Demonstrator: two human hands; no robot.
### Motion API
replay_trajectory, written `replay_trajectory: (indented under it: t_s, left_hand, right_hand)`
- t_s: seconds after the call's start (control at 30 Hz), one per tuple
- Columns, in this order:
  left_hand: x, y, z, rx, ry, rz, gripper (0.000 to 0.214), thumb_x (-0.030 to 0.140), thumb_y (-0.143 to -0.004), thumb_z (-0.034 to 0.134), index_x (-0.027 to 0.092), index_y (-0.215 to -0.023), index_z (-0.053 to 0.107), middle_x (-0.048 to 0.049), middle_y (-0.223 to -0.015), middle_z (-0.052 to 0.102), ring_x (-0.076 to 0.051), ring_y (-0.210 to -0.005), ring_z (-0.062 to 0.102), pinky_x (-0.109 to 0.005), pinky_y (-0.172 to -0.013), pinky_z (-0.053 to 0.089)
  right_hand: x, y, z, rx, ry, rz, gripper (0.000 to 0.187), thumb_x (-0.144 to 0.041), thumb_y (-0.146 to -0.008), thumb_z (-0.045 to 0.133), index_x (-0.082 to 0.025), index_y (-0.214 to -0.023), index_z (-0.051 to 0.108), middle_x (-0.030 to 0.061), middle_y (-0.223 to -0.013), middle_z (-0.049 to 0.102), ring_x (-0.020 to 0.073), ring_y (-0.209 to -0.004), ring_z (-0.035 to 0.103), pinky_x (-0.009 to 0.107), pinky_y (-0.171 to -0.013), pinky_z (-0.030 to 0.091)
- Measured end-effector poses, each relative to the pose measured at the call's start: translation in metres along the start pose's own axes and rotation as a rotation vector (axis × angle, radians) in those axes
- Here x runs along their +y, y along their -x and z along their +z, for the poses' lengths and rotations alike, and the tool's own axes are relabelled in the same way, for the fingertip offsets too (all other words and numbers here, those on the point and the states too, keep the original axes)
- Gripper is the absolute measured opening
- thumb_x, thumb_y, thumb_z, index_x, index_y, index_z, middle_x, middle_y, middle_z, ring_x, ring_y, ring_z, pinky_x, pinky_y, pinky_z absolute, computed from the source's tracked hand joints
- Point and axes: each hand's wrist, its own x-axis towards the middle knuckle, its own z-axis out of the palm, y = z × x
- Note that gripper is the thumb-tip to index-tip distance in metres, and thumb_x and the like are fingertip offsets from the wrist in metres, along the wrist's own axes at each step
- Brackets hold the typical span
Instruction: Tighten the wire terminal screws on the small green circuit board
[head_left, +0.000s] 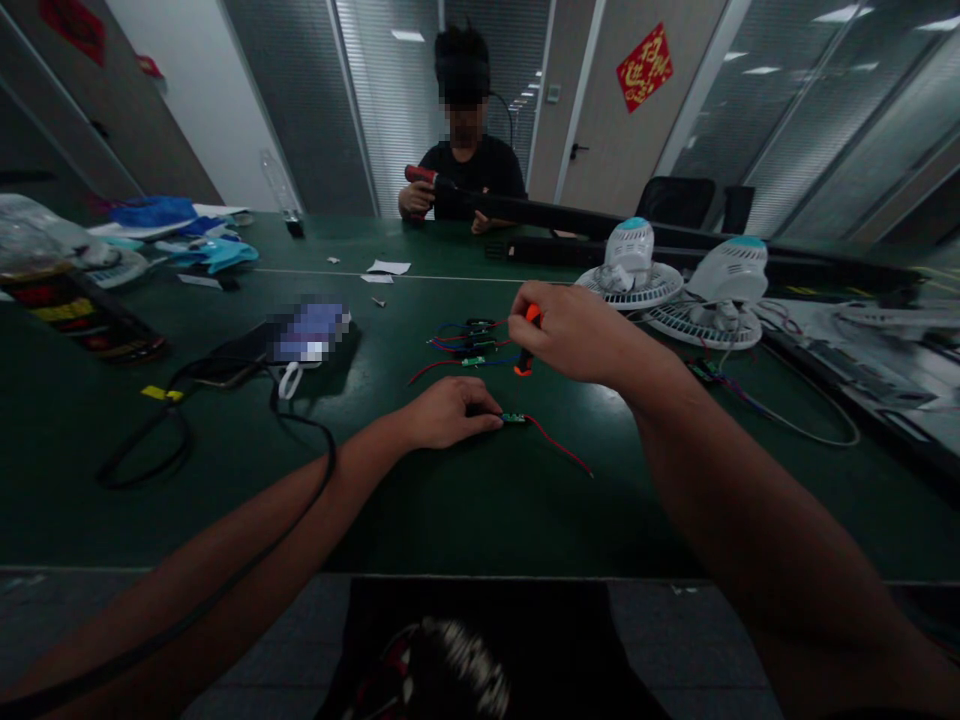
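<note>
My left hand [450, 412] pinches one end of a small green circuit board [514, 418] lying on the table. A red wire [559, 447] runs from the board's other end toward the lower right. Above and to the right of it, my right hand [562, 325] is closed around an orange and black screwdriver [523, 358], held roughly upright; I cannot make out its tip. Just behind my left hand lies another small green board [474, 361] with red and blue wires. Several similar dark boards [480, 337] with wires are grouped beyond that one.
Two white fan heads [630, 262] [724, 290] stand at the back right, before long black bars [555, 212]. A phone [240, 352] and black cable [154, 470] lie left, near a dark-labelled bottle [82, 310]. Across the green table [262, 510], a person holds a red tool [420, 174].
</note>
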Motion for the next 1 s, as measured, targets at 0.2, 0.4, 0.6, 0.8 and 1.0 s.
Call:
replay_trajectory:
  t_s: [0.2, 0.4, 0.6, 0.8, 1.0]
  left_hand:
    - [0.0017, 0.0003, -0.0005, 0.004, -0.002, -0.003, 0.018, 0.029, -0.085, 0.059, 0.018, -0.095, 0.07, -0.0014, -0.085, 0.063, -0.012, -0.078, 0.058, -0.023, -0.073, 0.044]
    - [0.001, -0.0001, 0.0, 0.008, -0.013, -0.009, 0.019, 0.031, -0.085, 0.059, 0.018, -0.094, 0.07, -0.0011, -0.084, 0.062, -0.012, -0.078, 0.058, -0.023, -0.073, 0.043]
    - [0.0011, 0.0002, -0.0004, 0.003, 0.015, -0.007, 0.02, 0.029, -0.085, 0.059, 0.016, -0.095, 0.07, -0.0022, -0.085, 0.062, -0.012, -0.078, 0.058, -0.024, -0.074, 0.044]
    - [-0.0013, 0.0001, 0.0012, 0.019, 0.018, 0.007, 0.019, 0.03, -0.084, 0.06, 0.017, -0.094, 0.07, -0.0015, -0.084, 0.063, -0.012, -0.078, 0.059, -0.025, -0.074, 0.044]
    - [-0.0012, 0.0004, 0.0008, 0.008, 0.009, 0.002, 0.02, 0.03, -0.085, 0.059, 0.017, -0.095, 0.07, -0.0021, -0.085, 0.063, -0.012, -0.078, 0.059, -0.025, -0.075, 0.045]
  right_hand:
    - [-0.0016, 0.0016, -0.0026, -0.026, -0.028, 0.009, 0.027, -0.031, -0.086, 0.042, -0.015, -0.097, 0.061, 0.0088, -0.081, 0.067, 0.0182, -0.066, 0.055, 0.029, -0.062, 0.033]
    - [-0.0032, 0.0022, -0.0045, -0.044, -0.081, -0.003, 0.026, -0.028, -0.085, 0.043, -0.014, -0.098, 0.06, 0.0086, -0.084, 0.067, 0.0174, -0.067, 0.055, 0.029, -0.064, 0.034]
    - [-0.0026, 0.003, -0.0058, -0.05, -0.125, -0.006, 0.024, -0.027, -0.083, 0.043, -0.016, -0.095, 0.06, 0.0077, -0.085, 0.066, 0.0169, -0.069, 0.055, 0.028, -0.064, 0.035]
    - [0.0005, 0.003, -0.0021, -0.008, -0.086, -0.009, 0.03, -0.039, -0.088, 0.041, -0.02, -0.082, 0.062, 0.004, -0.078, 0.064, 0.0148, -0.065, 0.053, 0.027, -0.06, 0.031]
    - [-0.0001, 0.0019, 0.0004, 0.039, 0.002, 0.036, 0.057, -0.06, -0.091, 0.027, -0.019, -0.077, 0.064, 0.0053, -0.075, 0.063, 0.0143, -0.06, 0.05, 0.028, -0.056, 0.027]
